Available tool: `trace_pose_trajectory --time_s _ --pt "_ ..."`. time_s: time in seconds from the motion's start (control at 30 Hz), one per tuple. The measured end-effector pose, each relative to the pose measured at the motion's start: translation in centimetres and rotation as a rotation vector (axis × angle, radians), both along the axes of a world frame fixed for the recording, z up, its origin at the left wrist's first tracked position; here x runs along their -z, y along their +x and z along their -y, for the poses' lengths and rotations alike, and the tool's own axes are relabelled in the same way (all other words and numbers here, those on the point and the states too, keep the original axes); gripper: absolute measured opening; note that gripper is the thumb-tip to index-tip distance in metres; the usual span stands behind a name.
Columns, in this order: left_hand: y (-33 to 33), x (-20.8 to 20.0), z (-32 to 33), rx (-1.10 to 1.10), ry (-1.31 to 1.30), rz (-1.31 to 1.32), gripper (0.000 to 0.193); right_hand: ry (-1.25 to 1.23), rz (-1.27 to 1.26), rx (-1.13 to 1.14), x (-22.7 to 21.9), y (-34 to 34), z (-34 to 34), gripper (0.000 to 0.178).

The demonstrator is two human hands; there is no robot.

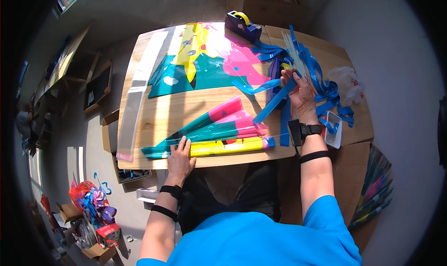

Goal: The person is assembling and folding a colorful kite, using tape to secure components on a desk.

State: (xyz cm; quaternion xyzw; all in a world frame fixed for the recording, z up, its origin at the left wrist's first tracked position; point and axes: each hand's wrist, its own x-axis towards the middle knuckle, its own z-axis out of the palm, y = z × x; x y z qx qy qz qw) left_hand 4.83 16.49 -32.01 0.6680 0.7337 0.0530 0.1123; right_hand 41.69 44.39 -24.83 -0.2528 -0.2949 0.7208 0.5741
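Note:
My left hand (180, 160) lies with fingers stretched out on the left part of a folded, glossy printed sheet (228, 146) in teal, pink and yellow. Its folds fan out toward the upper right, and a bit of blue shows at its right end. My right hand (301, 94) is raised over the table's right side, its fingers closed on a blue ribbon (275, 101) that slants down to the left toward the folded sheet. Beside that hand stands a dark blue tape dispenser (274, 77), partly hidden by ribbon. A larger printed sheet (209, 72) is spread flat behind.
A second tape dispenser (242, 27) stands at the table's far edge. Thin pale sticks (289, 47), tangled blue ribbons (328, 90), a crumpled clear bag (347, 83) and a white tray (333, 131) lie at right. Clear plastic sleeves (138, 98) lie along the left edge.

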Motion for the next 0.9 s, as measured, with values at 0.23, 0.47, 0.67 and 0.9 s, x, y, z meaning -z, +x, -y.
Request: trace_pose_trajectory --time_s 0.23,0.47,0.67,0.9 --pt "0.0 0.1 0.1 -0.003 0.011 0.004 0.072 0.091 0.128 0.083 -6.3 -1.5 1.3 0.026" --pt "-0.3 0.5 0.2 0.012 -0.016 0.005 0.074 0.148 0.302 -0.072 -1.8 -13.5 9.5 0.017" --pt "-0.3 0.2 0.5 0.01 0.0 0.008 0.072 0.164 0.542 -0.078 4.3 -22.1 15.0 0.015" --pt "-0.9 0.3 1.0 0.026 0.171 0.155 0.066 0.051 0.548 -0.094 7.7 -24.8 16.0 0.016"
